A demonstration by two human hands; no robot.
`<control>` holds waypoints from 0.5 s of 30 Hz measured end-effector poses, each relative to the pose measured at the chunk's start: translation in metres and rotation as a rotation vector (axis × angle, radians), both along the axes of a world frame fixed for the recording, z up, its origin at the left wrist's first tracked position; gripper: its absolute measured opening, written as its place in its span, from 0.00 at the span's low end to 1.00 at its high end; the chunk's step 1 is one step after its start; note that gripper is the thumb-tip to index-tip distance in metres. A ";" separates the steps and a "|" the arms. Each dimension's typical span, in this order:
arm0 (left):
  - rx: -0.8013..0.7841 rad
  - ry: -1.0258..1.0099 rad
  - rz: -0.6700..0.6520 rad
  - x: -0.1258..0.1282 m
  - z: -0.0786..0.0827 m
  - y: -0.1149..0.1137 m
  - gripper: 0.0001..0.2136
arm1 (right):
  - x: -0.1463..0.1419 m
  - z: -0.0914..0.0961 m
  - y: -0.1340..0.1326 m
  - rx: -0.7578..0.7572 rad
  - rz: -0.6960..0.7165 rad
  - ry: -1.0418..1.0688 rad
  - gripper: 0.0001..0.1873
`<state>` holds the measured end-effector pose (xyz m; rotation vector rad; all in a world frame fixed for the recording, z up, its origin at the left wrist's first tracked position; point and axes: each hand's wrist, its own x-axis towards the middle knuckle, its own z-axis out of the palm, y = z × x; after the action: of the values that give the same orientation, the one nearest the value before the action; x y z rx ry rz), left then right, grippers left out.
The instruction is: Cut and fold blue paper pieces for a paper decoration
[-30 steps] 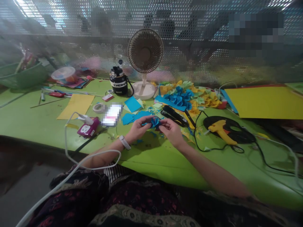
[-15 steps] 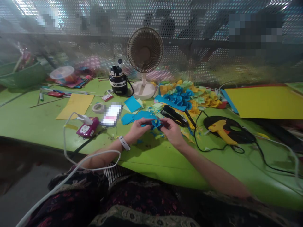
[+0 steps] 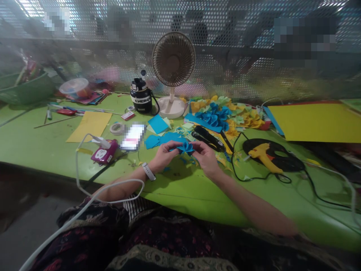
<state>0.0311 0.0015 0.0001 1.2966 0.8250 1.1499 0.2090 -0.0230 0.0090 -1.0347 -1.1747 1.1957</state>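
Note:
A small blue paper flower (image 3: 186, 147) is held between both hands, just above the green table (image 3: 180, 184). My left hand (image 3: 167, 153) pinches its left side between thumb and fingers. On the opposite side, my right hand (image 3: 206, 156) grips it the same way. Behind the hands lie blue paper pieces (image 3: 169, 137) and scattered yellow, green and blue scraps. A black stapler (image 3: 208, 138) rests just beyond my right hand. Farther back is a pile of blue paper flowers (image 3: 216, 114) beside yellow and light green ones (image 3: 248, 114).
A yellow glue gun (image 3: 263, 156) lies on a black plate at right, its cord trailing. Left are a phone (image 3: 133, 137), tape roll (image 3: 117, 128) and purple power socket (image 3: 104, 152). A white cable (image 3: 113, 184) loops over my left forearm. A fan (image 3: 172, 60) and bottle (image 3: 141, 98) stand behind.
The blue flower's petals look more spread and the flower sits a little differently between the fingertips. Both hands have stayed almost in place.

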 end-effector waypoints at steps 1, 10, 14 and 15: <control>-0.025 -0.025 0.002 0.001 0.000 0.000 0.11 | -0.001 -0.001 0.000 0.003 -0.018 0.009 0.15; -0.172 -0.206 0.026 0.008 0.001 -0.006 0.12 | -0.004 0.002 -0.004 -0.005 -0.082 0.032 0.11; -0.193 -0.242 0.021 0.008 0.004 -0.007 0.13 | -0.003 0.006 -0.006 -0.031 -0.098 0.035 0.10; -0.192 -0.243 0.020 0.008 0.004 -0.008 0.13 | -0.004 0.006 -0.007 -0.035 -0.102 0.034 0.10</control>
<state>0.0392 -0.0061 0.0040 0.9713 0.7495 1.1863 0.2055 -0.0299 0.0151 -1.0841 -1.0652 1.1524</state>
